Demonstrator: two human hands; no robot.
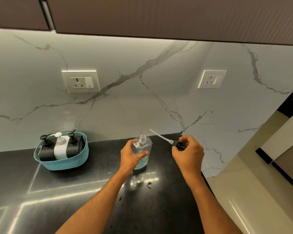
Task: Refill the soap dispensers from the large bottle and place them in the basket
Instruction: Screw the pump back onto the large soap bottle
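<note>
The left hand is wrapped around a clear bottle standing on the black counter, thumb across its front and the other fingers hidden behind it. The bottle's threaded neck is open, and a pale blue liquid fills roughly its lower half, though the hand covers much of the level. The right hand is curled around a black pump top, held up just right of the bottle; most of the pump head is buried in the fingers, and only its collar and thin white tube, angled up toward the wall, show clearly. Well to the left sits a teal basket holding 3 dispensers: 2 black with black pumps and 1 white between them, their lower parts hidden by the basket wall. A few dark wet spots lie on the counter near the bottle. 2 wall sockets sit on the marble wall behind. The counter's front is cut off by the frame.
</note>
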